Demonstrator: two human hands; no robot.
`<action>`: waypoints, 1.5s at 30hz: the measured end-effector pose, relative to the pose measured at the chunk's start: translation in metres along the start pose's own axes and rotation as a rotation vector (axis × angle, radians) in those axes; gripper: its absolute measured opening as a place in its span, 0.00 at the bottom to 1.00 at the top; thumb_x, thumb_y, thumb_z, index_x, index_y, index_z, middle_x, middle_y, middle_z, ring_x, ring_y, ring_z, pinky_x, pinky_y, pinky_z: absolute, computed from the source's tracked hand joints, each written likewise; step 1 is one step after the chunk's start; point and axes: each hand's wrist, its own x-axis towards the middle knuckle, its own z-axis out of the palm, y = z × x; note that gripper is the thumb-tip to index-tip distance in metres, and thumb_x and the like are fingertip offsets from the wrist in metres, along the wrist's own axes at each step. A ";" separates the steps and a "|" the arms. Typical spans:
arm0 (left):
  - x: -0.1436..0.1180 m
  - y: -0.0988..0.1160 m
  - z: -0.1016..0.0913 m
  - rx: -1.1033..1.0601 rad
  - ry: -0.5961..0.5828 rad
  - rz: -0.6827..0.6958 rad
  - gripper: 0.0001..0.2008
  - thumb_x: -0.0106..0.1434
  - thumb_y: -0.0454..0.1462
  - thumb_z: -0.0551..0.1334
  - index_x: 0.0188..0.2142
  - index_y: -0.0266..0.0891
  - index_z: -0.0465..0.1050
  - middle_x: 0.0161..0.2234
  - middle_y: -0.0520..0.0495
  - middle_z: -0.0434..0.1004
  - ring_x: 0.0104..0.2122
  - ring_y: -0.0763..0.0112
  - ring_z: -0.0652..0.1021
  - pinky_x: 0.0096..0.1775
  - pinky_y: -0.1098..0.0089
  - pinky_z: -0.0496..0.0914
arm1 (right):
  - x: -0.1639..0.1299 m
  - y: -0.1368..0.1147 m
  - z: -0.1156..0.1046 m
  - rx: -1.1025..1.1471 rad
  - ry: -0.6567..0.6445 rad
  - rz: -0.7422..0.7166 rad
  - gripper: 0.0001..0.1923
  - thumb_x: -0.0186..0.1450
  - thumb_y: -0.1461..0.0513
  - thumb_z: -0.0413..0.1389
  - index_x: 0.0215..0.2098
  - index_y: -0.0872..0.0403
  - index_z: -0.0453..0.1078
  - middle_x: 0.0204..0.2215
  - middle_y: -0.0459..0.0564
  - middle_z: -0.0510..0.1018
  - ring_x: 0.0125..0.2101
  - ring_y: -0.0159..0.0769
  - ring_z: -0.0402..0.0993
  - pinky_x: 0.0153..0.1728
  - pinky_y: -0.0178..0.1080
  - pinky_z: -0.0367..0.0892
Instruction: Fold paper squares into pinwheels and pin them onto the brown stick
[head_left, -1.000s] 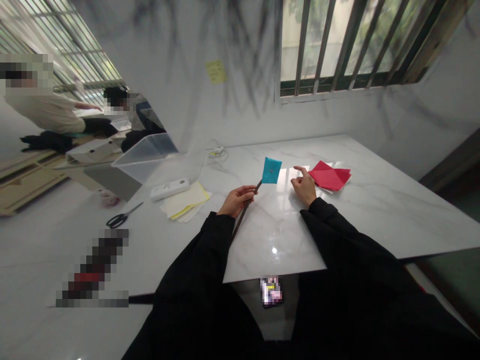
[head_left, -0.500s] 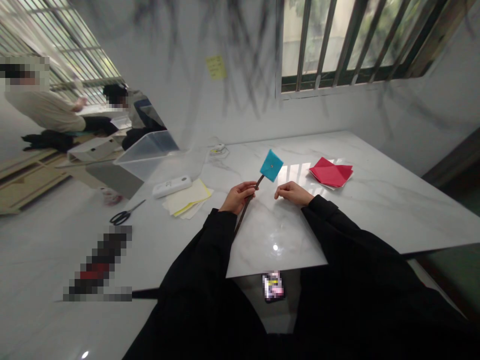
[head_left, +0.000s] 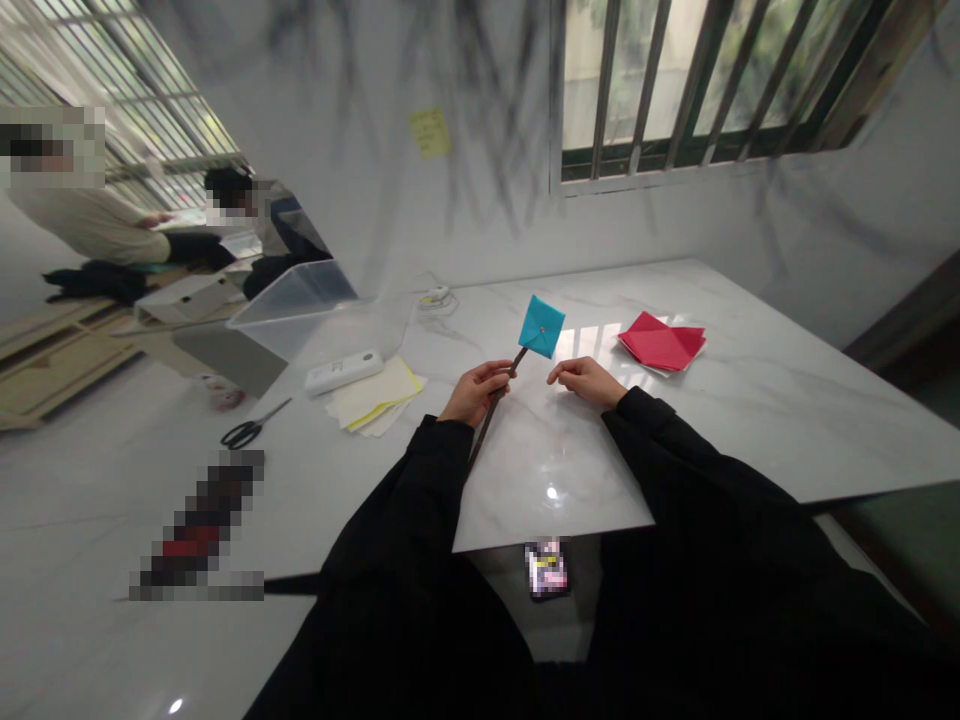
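Note:
A blue paper pinwheel (head_left: 541, 327) with a small pin-like dot at its middle stands tilted over the table on a thin brown stick (head_left: 487, 432). My left hand (head_left: 478, 391) is closed round the upper part of that stick, just below the paper. To the right of the pinwheel, and apart from it, is my right hand (head_left: 589, 382). Its fingers are curled together, and nothing shows in them. Beyond the right hand lies a small pile of red paper sheets (head_left: 661, 342), with some white at its lower edge.
The white marbled table (head_left: 750, 400) carries black scissors (head_left: 244, 432), yellow and cream papers (head_left: 379, 395), a white oblong device (head_left: 343, 373) and a clear plastic bin (head_left: 292, 300) to the left. A phone-like object (head_left: 547, 569) is below the front edge. Two people sit at far left.
The blue paper has turned slightly on its stick. My right hand's fingers have loosened a little and shifted slightly. My left hand keeps the same hold.

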 end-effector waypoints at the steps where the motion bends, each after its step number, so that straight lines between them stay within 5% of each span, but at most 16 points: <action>1: 0.000 0.000 0.000 0.000 0.000 0.001 0.24 0.46 0.39 0.80 0.43 0.35 0.82 0.35 0.45 0.83 0.28 0.77 0.76 0.34 0.72 0.69 | 0.000 0.000 0.000 0.005 -0.002 0.000 0.20 0.56 0.55 0.52 0.36 0.60 0.78 0.16 0.38 0.61 0.19 0.27 0.52 0.23 0.35 0.46; 21: -0.001 0.002 0.002 -0.002 0.007 -0.011 0.24 0.46 0.39 0.80 0.43 0.34 0.82 0.36 0.44 0.83 0.28 0.76 0.76 0.34 0.71 0.69 | 0.000 0.001 0.001 0.003 -0.001 0.000 0.20 0.55 0.55 0.52 0.36 0.60 0.78 0.16 0.39 0.60 0.19 0.27 0.52 0.23 0.35 0.47; 23: -0.001 0.002 0.001 -0.002 0.011 -0.012 0.25 0.46 0.39 0.80 0.43 0.34 0.82 0.36 0.44 0.83 0.28 0.76 0.76 0.34 0.71 0.69 | 0.002 0.006 -0.001 0.012 0.090 -0.006 0.21 0.55 0.55 0.52 0.39 0.59 0.79 0.16 0.39 0.61 0.19 0.28 0.53 0.23 0.34 0.48; 28: 0.000 0.001 0.000 -0.010 -0.003 -0.009 0.24 0.46 0.39 0.80 0.43 0.35 0.82 0.35 0.45 0.83 0.28 0.76 0.76 0.33 0.72 0.68 | 0.008 0.018 -0.013 0.071 0.683 0.089 0.38 0.54 0.55 0.52 0.61 0.61 0.69 0.21 0.41 0.69 0.23 0.34 0.63 0.25 0.35 0.57; 30: 0.000 0.001 0.000 -0.009 -0.012 -0.009 0.24 0.46 0.39 0.80 0.43 0.35 0.82 0.35 0.45 0.83 0.28 0.76 0.75 0.33 0.72 0.68 | 0.008 0.017 -0.015 0.093 0.809 0.136 0.43 0.54 0.55 0.52 0.67 0.63 0.62 0.23 0.42 0.70 0.25 0.36 0.65 0.26 0.35 0.59; 32: 0.000 0.000 -0.001 -0.005 -0.020 -0.013 0.24 0.47 0.39 0.80 0.43 0.35 0.82 0.36 0.44 0.83 0.28 0.76 0.75 0.34 0.72 0.68 | 0.005 0.011 -0.014 0.104 0.714 0.124 0.42 0.56 0.54 0.53 0.66 0.63 0.63 0.22 0.40 0.67 0.23 0.34 0.62 0.25 0.35 0.57; 33: 0.000 0.000 -0.001 -0.003 -0.021 -0.015 0.24 0.47 0.39 0.80 0.43 0.35 0.82 0.36 0.44 0.83 0.28 0.76 0.75 0.34 0.71 0.69 | 0.002 0.008 -0.013 0.111 0.534 0.111 0.39 0.57 0.54 0.54 0.64 0.63 0.66 0.21 0.39 0.66 0.22 0.32 0.59 0.24 0.34 0.55; 36: 0.000 -0.001 -0.002 -0.005 -0.020 -0.013 0.24 0.48 0.39 0.80 0.44 0.35 0.82 0.37 0.44 0.83 0.29 0.76 0.75 0.34 0.71 0.69 | -0.008 -0.005 -0.006 0.130 -0.373 0.092 0.29 0.57 0.55 0.60 0.53 0.63 0.76 0.18 0.37 0.64 0.20 0.27 0.53 0.22 0.33 0.50; 38: 0.000 -0.002 -0.002 -0.011 -0.021 -0.007 0.24 0.48 0.39 0.80 0.44 0.35 0.82 0.37 0.44 0.83 0.30 0.75 0.76 0.34 0.72 0.68 | -0.013 -0.010 -0.002 0.166 -0.786 0.092 0.23 0.59 0.56 0.62 0.47 0.62 0.78 0.18 0.37 0.62 0.19 0.25 0.52 0.22 0.33 0.47; 40: 0.000 -0.002 -0.002 -0.013 -0.026 -0.003 0.24 0.48 0.39 0.80 0.44 0.35 0.82 0.37 0.44 0.83 0.29 0.76 0.76 0.34 0.72 0.68 | -0.014 -0.011 0.001 0.257 -0.808 0.106 0.19 0.60 0.55 0.62 0.44 0.60 0.79 0.17 0.35 0.59 0.18 0.24 0.48 0.20 0.33 0.44; 45: 0.000 -0.001 -0.002 -0.006 -0.015 -0.003 0.24 0.48 0.38 0.79 0.45 0.35 0.82 0.37 0.44 0.83 0.29 0.75 0.75 0.35 0.71 0.69 | -0.010 -0.009 0.003 0.416 -0.366 0.162 0.13 0.58 0.57 0.63 0.37 0.57 0.74 0.17 0.35 0.55 0.18 0.24 0.44 0.20 0.32 0.40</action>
